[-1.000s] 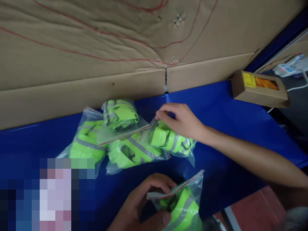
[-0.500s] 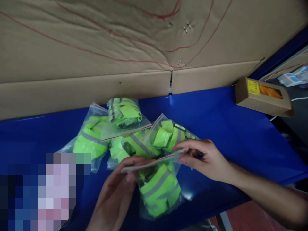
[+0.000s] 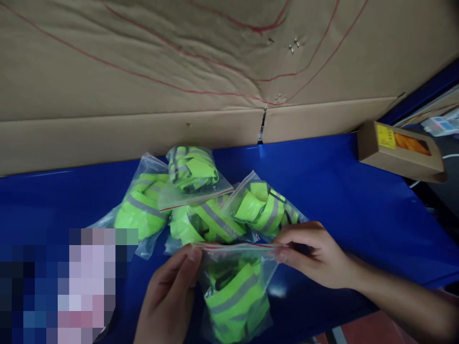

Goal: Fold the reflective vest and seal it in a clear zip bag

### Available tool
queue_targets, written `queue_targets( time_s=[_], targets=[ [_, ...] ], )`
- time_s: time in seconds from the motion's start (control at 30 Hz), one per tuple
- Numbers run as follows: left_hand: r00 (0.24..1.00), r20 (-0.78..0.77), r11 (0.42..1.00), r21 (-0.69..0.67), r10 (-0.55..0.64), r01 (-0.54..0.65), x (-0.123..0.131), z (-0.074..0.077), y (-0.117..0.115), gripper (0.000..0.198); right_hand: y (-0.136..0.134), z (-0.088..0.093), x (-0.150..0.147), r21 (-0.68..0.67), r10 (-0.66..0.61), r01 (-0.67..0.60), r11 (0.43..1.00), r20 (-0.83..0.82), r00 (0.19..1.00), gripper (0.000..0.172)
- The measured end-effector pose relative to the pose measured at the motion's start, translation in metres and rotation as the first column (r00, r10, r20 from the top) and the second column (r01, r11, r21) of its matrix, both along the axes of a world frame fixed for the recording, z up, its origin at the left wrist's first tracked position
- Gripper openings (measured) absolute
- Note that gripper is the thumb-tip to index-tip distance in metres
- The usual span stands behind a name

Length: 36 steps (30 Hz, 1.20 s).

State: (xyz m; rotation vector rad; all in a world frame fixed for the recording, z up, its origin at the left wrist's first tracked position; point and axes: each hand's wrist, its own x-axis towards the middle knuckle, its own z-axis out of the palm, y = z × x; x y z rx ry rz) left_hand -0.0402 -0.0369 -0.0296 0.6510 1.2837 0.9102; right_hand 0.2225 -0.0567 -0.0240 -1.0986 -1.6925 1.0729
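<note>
A clear zip-lock bag [image 3: 238, 296] hangs between my two hands above the near part of the blue table. Inside it is folded neon-yellow fabric with grey reflective stripes. My left hand [image 3: 172, 286] pinches the left end of its red-lined top edge between thumb and fingers. At the right end, the thumb and fingertips of my right hand [image 3: 315, 253] pinch the same edge, which is stretched nearly straight. Just beyond lie several similar bags, among them one at the right [image 3: 267, 205], one at the back [image 3: 193, 169] and one at the left [image 3: 143, 205].
The blue tabletop [image 3: 322, 186] ends at a brown cardboard wall [image 3: 143, 129] marked with red lines. At the back right stands a cardboard box [image 3: 401, 148] with a yellow label and orange contents. A pixelated patch covers the lower left.
The held bag's top edge has gone from slanted and loose to level and taut. My left hand has turned, its thumb now on top at the corner. The view has shifted slightly.
</note>
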Motion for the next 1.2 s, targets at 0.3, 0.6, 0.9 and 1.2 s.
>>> queue_targets(
  time_s=[0.3, 0.6, 0.9, 1.2],
  targets=[
    [1.000, -0.026, 0.993, 0.115, -0.004, 0.007, 0.003, 0.006, -0.001, 0.033, -0.006, -0.004, -0.002, 0.090, -0.037, 0.036, 0.995, 0.014, 0.999, 0.012],
    [0.991, 0.004, 0.976, 0.179, -0.131, 0.128, -0.004, -0.001, -0.006, 0.026, -0.009, -0.001, -0.006, 0.176, -0.101, 0.086, 0.981, 0.077, 0.992, 0.015],
    [0.972, -0.141, 0.948, 0.232, -0.189, 0.218, -0.008, -0.011, -0.008, 0.022, -0.009, 0.000, -0.005, 0.222, -0.054, 0.025, 0.975, 0.125, 0.991, 0.011],
    [0.908, -0.171, 0.823, 0.385, -0.382, 0.418, -0.009, -0.006, -0.003, 0.022, -0.016, 0.004, -0.001, 0.167, 0.016, -0.053, 0.984, 0.213, 0.977, 0.015]
  ],
)
